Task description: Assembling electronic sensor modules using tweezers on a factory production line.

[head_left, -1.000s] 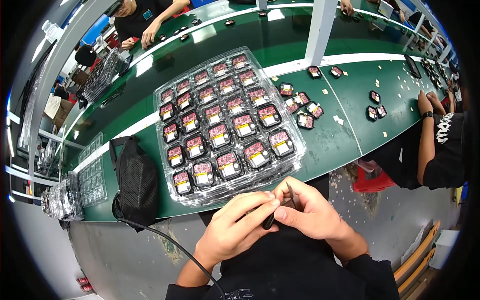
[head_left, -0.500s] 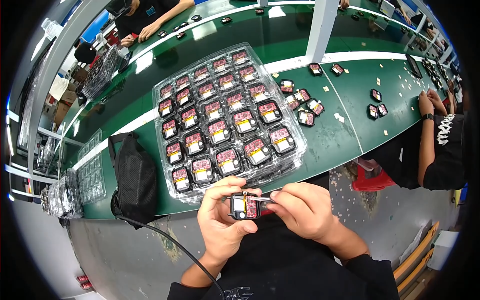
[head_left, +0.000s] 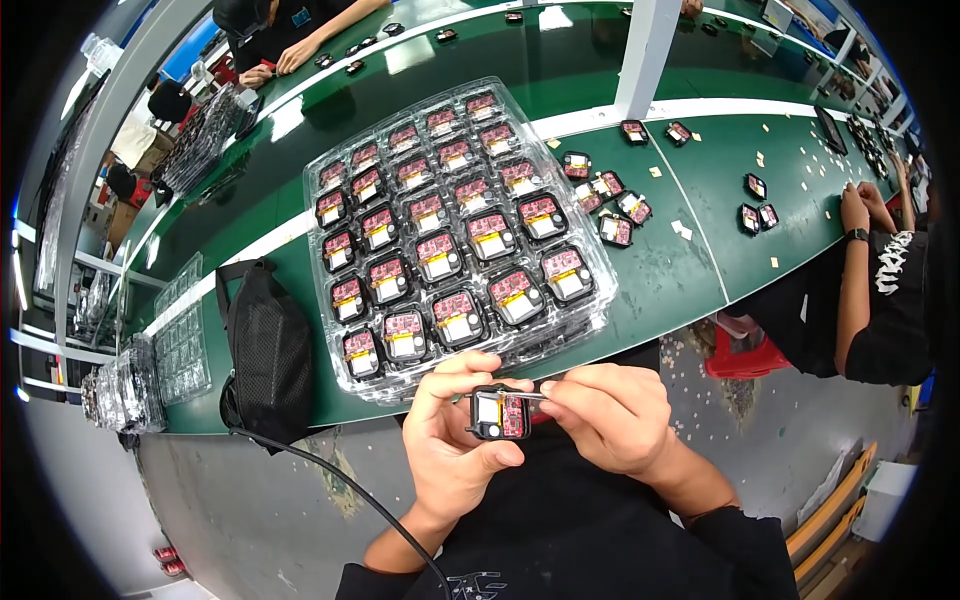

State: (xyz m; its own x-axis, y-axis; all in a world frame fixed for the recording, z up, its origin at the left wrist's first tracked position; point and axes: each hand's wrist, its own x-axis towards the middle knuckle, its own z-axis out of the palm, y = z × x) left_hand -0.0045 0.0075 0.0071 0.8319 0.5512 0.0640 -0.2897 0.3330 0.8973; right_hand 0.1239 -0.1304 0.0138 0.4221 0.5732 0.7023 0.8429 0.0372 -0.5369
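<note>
Squarely upward: module [head_left: 499, 413] face, level.

glossy clear plastic tray [head_left: 330, 170], matt green table [head_left: 690, 270]

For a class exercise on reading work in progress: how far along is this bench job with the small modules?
Done, apparently: the clear tray has every visible pocket holding a red-and-black module. In hand: the left hand holds one small module while the right hand applies a thin tool to its top edge. Possibly left: loose modules lie on the green bench beside the tray.
</note>
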